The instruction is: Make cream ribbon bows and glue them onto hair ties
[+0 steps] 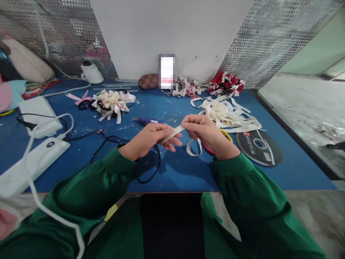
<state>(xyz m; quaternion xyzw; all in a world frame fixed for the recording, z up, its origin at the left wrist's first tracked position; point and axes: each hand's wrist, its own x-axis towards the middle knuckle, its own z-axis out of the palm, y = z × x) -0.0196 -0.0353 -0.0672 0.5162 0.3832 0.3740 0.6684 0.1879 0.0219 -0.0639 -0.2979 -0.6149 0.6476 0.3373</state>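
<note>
A narrow white ribbon (174, 133) is stretched between my two hands above the blue table. Its left part lies under the thumb of my left hand (154, 138), which grips it with the other fingers partly spread. My right hand (201, 131) pinches the ribbon's other end between thumb and fingers. Below the right hand hangs or lies a loop of white ribbon (194, 149); whether it joins the held piece is hidden. Behind my left hand lies a blue-purple tool with a metal tip (147, 121). Scissors with a yellow and red handle (225, 135) are partly covered by my right hand.
Loose cream ribbon (223, 113) and a black ribbon spool (260, 147) lie at right. Ribbon bows (111, 102) with black hair ties are heaped at left; red-white bows (226, 83) sit behind. A blurred phone (166, 71) stands upright. White power strips (35, 163) and cables occupy the left.
</note>
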